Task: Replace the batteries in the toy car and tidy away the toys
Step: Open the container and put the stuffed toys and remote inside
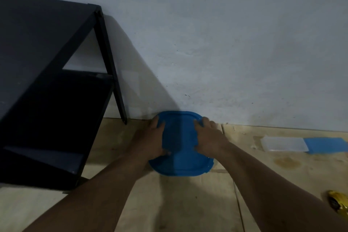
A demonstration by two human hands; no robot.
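Both hands point(180, 138) flat on blue lid point(180, 164), black shelf point(47, 81) left, yellow toy car point(338, 204) right

A dark shelf unit point(47, 81) with slanted legs stood at the left, against a pale wall point(226, 43). Light wooden floorboards point(188, 203) ran up to the wall's foot, with a brownish stain point(284, 162) toward the right edge.
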